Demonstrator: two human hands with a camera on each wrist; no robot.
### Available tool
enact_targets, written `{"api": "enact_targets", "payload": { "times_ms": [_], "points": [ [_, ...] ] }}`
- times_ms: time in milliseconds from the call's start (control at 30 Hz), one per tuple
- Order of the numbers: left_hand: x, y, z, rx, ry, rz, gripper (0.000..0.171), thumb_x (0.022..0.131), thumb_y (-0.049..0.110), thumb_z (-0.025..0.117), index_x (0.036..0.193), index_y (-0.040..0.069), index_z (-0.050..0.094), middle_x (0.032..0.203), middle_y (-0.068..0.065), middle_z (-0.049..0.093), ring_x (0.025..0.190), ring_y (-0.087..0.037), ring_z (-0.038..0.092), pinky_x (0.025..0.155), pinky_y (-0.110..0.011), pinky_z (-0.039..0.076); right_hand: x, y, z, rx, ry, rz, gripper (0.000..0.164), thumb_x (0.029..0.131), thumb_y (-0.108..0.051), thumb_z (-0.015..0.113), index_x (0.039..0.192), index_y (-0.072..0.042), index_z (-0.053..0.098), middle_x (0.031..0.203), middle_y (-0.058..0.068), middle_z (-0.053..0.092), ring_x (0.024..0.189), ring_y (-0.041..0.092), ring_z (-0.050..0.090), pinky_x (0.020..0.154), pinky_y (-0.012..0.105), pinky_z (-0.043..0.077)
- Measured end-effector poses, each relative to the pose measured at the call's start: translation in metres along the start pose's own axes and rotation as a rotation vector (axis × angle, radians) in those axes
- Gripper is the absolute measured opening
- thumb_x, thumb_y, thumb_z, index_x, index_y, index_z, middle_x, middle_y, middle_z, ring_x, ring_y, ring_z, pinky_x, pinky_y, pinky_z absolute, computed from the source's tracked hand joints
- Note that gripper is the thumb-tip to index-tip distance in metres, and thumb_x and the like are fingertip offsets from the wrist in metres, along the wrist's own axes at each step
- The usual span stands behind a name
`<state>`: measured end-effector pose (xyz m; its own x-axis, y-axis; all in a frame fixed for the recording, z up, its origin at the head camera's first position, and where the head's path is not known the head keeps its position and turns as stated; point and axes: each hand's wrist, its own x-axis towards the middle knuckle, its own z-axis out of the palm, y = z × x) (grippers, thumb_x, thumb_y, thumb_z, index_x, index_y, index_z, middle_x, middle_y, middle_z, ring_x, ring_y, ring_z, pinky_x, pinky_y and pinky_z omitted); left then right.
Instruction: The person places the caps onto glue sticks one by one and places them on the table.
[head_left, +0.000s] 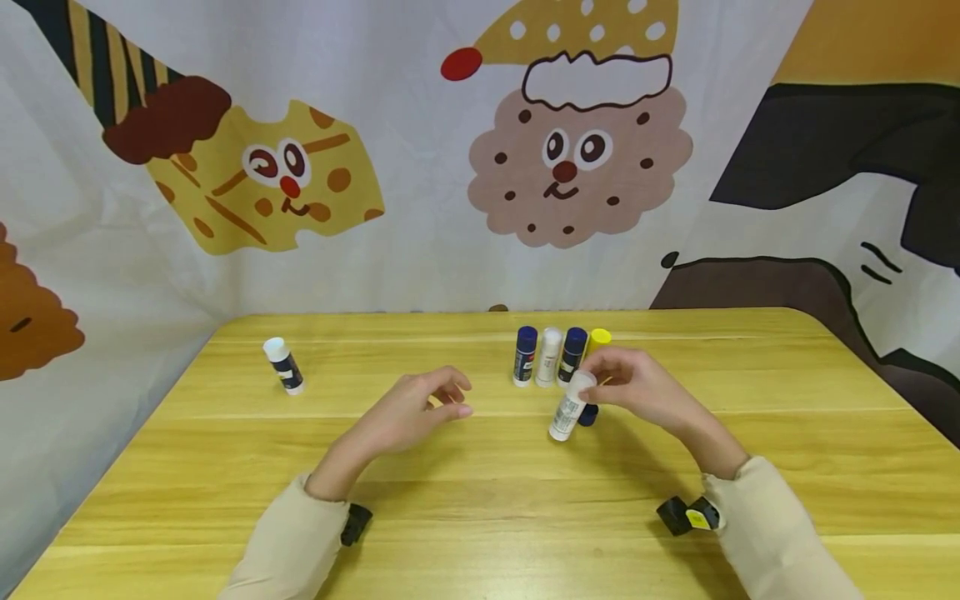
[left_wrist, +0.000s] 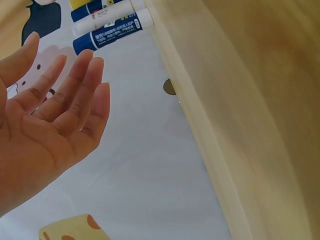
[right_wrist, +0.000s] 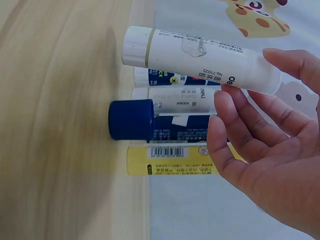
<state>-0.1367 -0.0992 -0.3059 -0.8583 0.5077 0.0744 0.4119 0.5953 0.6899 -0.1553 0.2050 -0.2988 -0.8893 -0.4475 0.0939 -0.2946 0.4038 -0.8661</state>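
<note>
In the head view, a white glue stick [head_left: 567, 410] tilts in my right hand [head_left: 637, 385], which pinches its upper end between thumb and fingers. The right wrist view shows printed text on that glue stick [right_wrist: 200, 56] and a small torn patch. A short dark blue cap [right_wrist: 131, 120] stands on the table beside it, partly hidden in the head view. Behind are a blue glue stick [head_left: 524, 358], a white one [head_left: 548, 358], another blue one [head_left: 572, 354] and a yellow one [head_left: 599, 338], upright in a row. My left hand [head_left: 412, 408] hovers with relaxed fingers, holding nothing.
A blue-and-white glue stick with a white cap [head_left: 284, 367] stands apart at the table's left. The wooden table [head_left: 480, 517] meets a printed cloth [head_left: 420, 167] at its back edge. Each wrist wears a dark device, such as the left one [head_left: 356, 525].
</note>
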Motion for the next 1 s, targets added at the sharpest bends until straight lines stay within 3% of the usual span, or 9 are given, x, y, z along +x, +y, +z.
{"api": "enact_targets", "payload": {
  "times_ms": [1000],
  "points": [
    [-0.009, -0.017, -0.01, 0.003, 0.027, -0.014, 0.025, 0.091, 0.021, 0.057, 0.112, 0.009, 0.057, 0.099, -0.001, 0.061, 0.093, -0.017, 0.057, 0.08, -0.035, 0.046, -0.015, 0.012, -0.022, -0.071, 0.007, 0.054, 0.021, 0.082, -0.009, 0.067, 0.099, 0.0, 0.061, 0.093, 0.011, 0.06, 0.086, 0.023, 0.054, 0.071, 0.031, 0.048]
  ]
}}
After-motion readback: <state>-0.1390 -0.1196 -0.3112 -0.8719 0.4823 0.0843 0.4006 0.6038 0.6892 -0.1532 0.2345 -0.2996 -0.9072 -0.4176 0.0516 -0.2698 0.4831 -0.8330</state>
